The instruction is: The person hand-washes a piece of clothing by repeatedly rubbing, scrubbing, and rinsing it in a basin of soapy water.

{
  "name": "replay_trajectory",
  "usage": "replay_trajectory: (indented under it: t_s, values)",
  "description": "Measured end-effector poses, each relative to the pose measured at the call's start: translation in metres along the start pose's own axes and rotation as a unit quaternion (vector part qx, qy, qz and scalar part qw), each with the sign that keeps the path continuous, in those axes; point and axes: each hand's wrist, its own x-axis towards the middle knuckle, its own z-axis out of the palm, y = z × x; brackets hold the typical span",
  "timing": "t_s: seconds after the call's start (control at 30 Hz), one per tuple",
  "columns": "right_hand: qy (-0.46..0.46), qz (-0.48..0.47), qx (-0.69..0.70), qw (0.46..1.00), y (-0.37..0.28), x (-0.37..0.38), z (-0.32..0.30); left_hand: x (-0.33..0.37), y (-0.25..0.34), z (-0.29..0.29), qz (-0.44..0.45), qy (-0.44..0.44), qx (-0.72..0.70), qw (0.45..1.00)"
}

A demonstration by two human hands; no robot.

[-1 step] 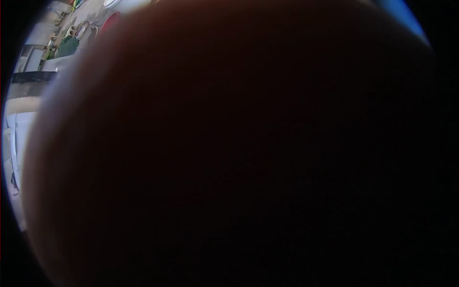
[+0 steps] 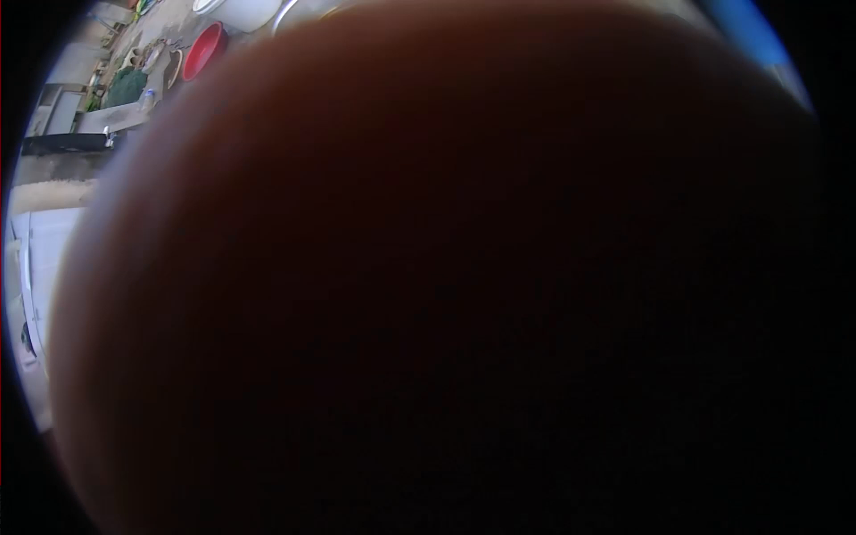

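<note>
A dark, reddish-brown blurred shape (image 2: 374, 178) lies right against the lens and covers most of the picture. Its rounded edge looks like skin, perhaps a finger or palm, but I cannot tell which hand it belongs to. No fingers of my left hand or my right hand can be made out. Anything they hold or touch is hidden behind this dark cover.
Along the upper left rim show a red basin (image 2: 205, 51), a white tub (image 2: 245, 12) and a dark green heap (image 2: 127, 86) on grey ground. Below them are a long black piece (image 2: 67, 144) and a white panel (image 2: 55, 241). Something blue (image 2: 747, 28) shows at the upper right.
The dark cover has slipped slightly down and right at its upper left edge. More of the red basin and the white tub is uncovered.
</note>
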Motion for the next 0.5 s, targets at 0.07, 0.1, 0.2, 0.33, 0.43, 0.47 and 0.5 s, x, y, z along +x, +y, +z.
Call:
replay_trajectory:
  t_s: [0.07,0.1,0.2,0.33,0.43,0.47,0.5]
  values:
    - [0.007,-0.001,-0.002,1.000,0.007,0.001,-0.005,0.003,-0.006,-0.012,-0.006,0.003,0.007,1.000]
    - [0.006,-0.001,0.001,1.000,0.007,0.000,-0.004,0.003,-0.007,-0.011,-0.006,-0.002,0.007,1.000]
    - [0.008,0.006,0.016,1.000,0.008,0.002,-0.007,0.001,-0.010,-0.012,-0.002,-0.011,0.008,1.000]
    - [0.007,0.013,0.029,0.999,0.013,0.002,-0.012,0.000,-0.014,-0.017,0.001,-0.017,0.006,1.000]
    - [0.008,0.015,0.034,0.999,0.013,0.010,-0.014,-0.005,-0.023,-0.020,0.000,-0.019,0.007,1.000]
    - [0.011,0.013,0.031,0.999,0.017,0.014,-0.014,-0.004,-0.027,-0.023,0.000,-0.011,0.004,1.000]
    - [0.016,0.006,0.026,1.000,0.020,0.019,-0.015,-0.005,-0.034,-0.027,-0.007,0.000,0.006,1.000]
